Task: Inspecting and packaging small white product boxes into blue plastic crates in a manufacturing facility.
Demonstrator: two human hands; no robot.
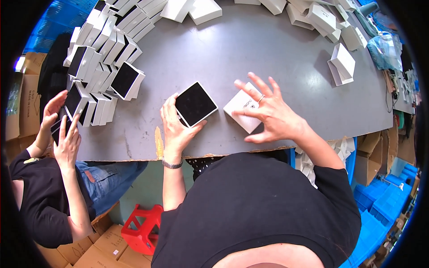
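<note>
A: Feed is up on my side. Begin at the near edge, please. Left hand?

B: I log the left hand point(176, 131) clamped on the black-lined box point(196, 103), fingers along its left side, thumb at its lower edge. Black face up within a white rim. Whether its underside rests on the bench point(277, 53), I cannot tell.

A: Right hand?

B: Right hand point(279, 116): fingers spread apart over the white box point(239, 102), which lies just right of the black-lined one, not touching it. Printed face up. Fingertip contact: I cannot tell from this view.

A: Farther out, left?

B: Co-worker's hands point(67, 145) at a dark-faced box, partly hidden. Beyond them, stacked boxes point(103, 42), white-sided, several showing black faces.

A: Right side?

B: Two white box pieces point(343, 62), one tilted against the other, well apart from the right hand.

A: Far edge?

B: I note loose white boxes point(205, 10) at far centre-left and a heap of white boxes point(319, 18) at far right.
</note>
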